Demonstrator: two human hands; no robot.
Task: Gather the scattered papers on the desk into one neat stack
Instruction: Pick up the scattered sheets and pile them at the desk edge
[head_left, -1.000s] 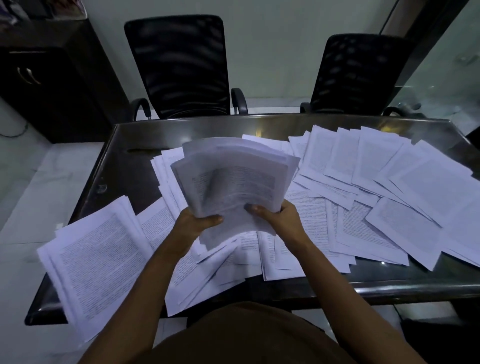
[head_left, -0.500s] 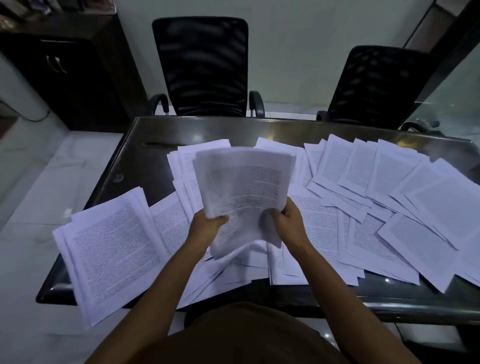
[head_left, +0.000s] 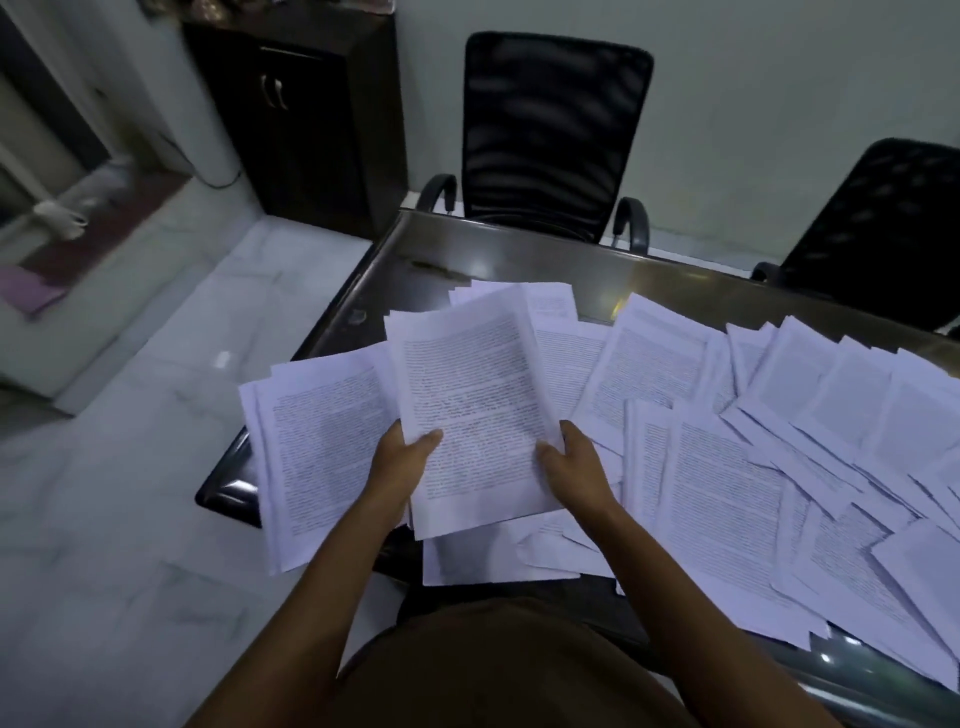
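Whereas 1.0 s back the held bundle (head_left: 478, 410) stood fanned and ragged, now squared into a tighter block with 1 printed page facing up. Clamped at its lower sides by both hands: left hand (head_left: 400, 457) with thumb on the left margin, right hand (head_left: 576, 462) with thumb on the right margin, fingers beneath and hidden. Raised above the glass-topped desk (head_left: 519, 260), over the loose sheets, not yet set down. Head turned left since then too, so floor and dark cabinet (head_left: 301, 119) now fill the left of the view and 2 black office chairs (head_left: 550, 135) sit further right. Judged from this: first gather aligned, only a small share of the job done. Still scattered: a loose pile at the left corner (head_left: 317, 457) overhanging the desk edge, and a broad overlapping spread on the right (head_left: 753, 467), also past the near edge in places. Likely next: bundle laid down or carried onto the left pile. Risk: overhanging sheets sliding off if nudged.
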